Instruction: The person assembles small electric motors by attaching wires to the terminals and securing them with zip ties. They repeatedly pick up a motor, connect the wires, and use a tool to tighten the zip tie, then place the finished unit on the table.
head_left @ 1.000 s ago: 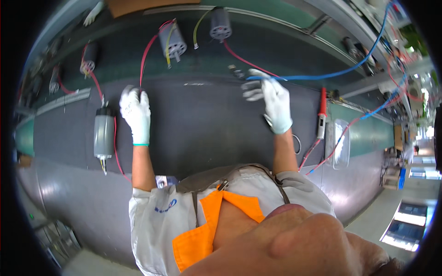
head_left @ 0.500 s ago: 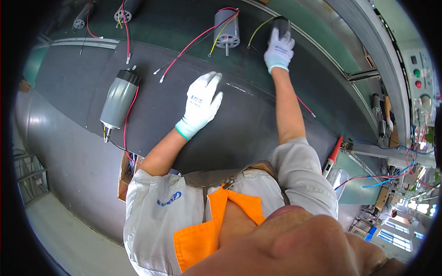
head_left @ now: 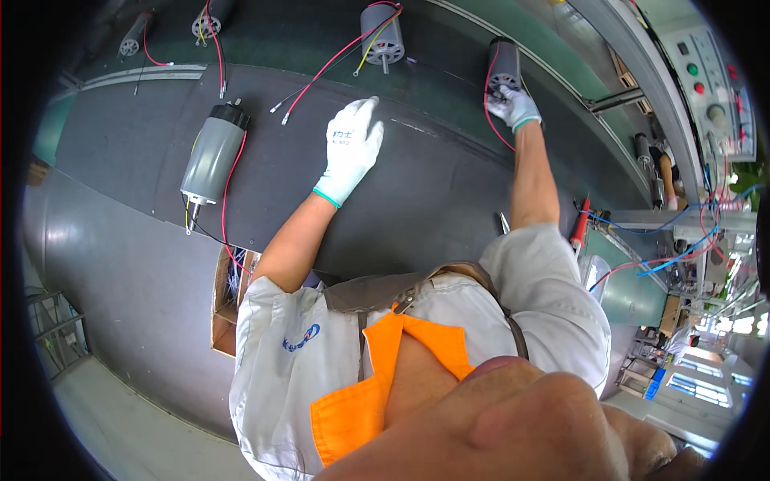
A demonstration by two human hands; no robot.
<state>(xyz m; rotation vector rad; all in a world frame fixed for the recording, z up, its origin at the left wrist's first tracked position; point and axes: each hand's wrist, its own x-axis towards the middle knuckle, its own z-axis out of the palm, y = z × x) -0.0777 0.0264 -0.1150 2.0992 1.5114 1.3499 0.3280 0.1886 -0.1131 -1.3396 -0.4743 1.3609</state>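
My right hand [head_left: 515,107], in a white glove with a pale blue cuff, grips the near, vented end of a grey cylindrical electric motor [head_left: 504,62]. The fingers curl at that end and partly hide it; a red wire loops down beside it. My left hand [head_left: 353,143], also gloved, hovers over or rests on the dark mat, fingers stretched out and holding nothing. Up and right of it stands another grey motor [head_left: 382,38] with its shaft toward me and red, black and yellow-green leads. A larger motor [head_left: 213,156] with a black end cap lies to the left.
Two more motors [head_left: 135,36] [head_left: 207,22] lie at the far left. A red-handled tool [head_left: 581,223] sits by the right edge. A cardboard box [head_left: 226,309] is below the table's near edge. A control panel [head_left: 714,100] with buttons and a metal frame [head_left: 634,68] border the right.
My right hand has gone from the far top of the right motor to its near end, and that motor's vented end now shows. My left hand stays nearly in place. The view has shifted slightly.
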